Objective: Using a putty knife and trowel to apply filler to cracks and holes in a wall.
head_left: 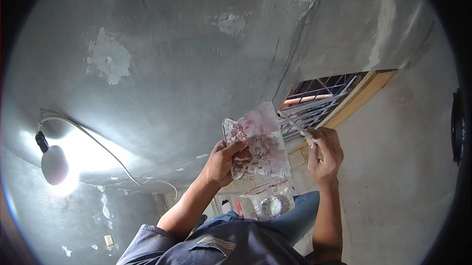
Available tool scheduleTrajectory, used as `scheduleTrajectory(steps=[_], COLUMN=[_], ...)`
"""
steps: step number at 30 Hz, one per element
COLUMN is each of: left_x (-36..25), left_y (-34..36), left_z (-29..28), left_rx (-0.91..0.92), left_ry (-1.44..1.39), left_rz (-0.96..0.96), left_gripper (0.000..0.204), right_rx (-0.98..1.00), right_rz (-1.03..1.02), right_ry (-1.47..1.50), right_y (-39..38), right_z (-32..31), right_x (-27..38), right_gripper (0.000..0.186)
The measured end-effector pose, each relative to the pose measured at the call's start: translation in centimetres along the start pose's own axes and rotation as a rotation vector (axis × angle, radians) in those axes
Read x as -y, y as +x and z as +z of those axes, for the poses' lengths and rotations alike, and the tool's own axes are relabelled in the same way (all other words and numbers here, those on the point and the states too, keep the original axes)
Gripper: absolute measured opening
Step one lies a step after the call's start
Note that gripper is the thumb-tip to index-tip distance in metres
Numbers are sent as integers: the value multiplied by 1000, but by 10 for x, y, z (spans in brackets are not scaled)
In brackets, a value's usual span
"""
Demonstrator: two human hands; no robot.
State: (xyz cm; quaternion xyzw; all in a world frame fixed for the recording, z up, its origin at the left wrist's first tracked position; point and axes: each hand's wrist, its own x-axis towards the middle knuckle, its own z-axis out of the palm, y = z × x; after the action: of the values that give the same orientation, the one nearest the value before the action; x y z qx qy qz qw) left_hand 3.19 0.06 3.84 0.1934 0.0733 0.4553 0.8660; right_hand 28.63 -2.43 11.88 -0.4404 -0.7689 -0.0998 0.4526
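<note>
My left hand [219, 166] grips a flat, squarish board [269, 139] by its left edge, thumb pressed on top. Reddish and white smears of putty cover the board's face. Just right of it, my right hand [325, 157] is closed around a slim, whitish-smeared putty knife [296, 126], seen nearly edge-on. The knife's tip points up and left, close to the board's right edge; whether they touch I cannot tell. Beyond both hands stands a grey wall [187, 68] with pale filler patches [110, 57].
At the left hangs a lit bulb [54, 165] on a white cord [105, 144]. A barred window [319, 100] with a wooden frame [364, 97] lies beyond my right hand. Below, near my legs, is a round tub [271, 206] with whitish contents. A switch [109, 241] sits lower left.
</note>
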Motion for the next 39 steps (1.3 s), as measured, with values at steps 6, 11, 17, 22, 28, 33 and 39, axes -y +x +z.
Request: scheduleTrajectory(steps=[6, 11, 17, 22, 28, 33, 39], left_x=[4, 7, 9, 13, 11, 14, 15], left_y=[-5, -8, -11, -7, -3, -3, -7], left_z=[33, 14, -9, -11, -14, -13, -2], left_rx=[-274, -270, -290, -401, -400, -341, -327], left_ry=[143, 175, 256, 253, 345, 330, 442], left_rz=[-32, -54, -61, -30, -66, -174, -168], left_gripper=[24, 24, 15, 12, 11, 17, 8], right_rx=[70, 145, 216, 254, 171, 437, 680], right_rz=[-58, -107, -59, 43, 397, 557, 397], right_ry=[64, 34, -51, -134, 339, 786, 473], right_y=[-38, -60, -88, -108, -74, -60, -61], right_z=[26, 36, 34, 15, 3, 8, 24], right_x=[-12, -22, -40, -62, -28, -18, -19], right_gripper=[58, 54, 44, 43, 20, 25, 26])
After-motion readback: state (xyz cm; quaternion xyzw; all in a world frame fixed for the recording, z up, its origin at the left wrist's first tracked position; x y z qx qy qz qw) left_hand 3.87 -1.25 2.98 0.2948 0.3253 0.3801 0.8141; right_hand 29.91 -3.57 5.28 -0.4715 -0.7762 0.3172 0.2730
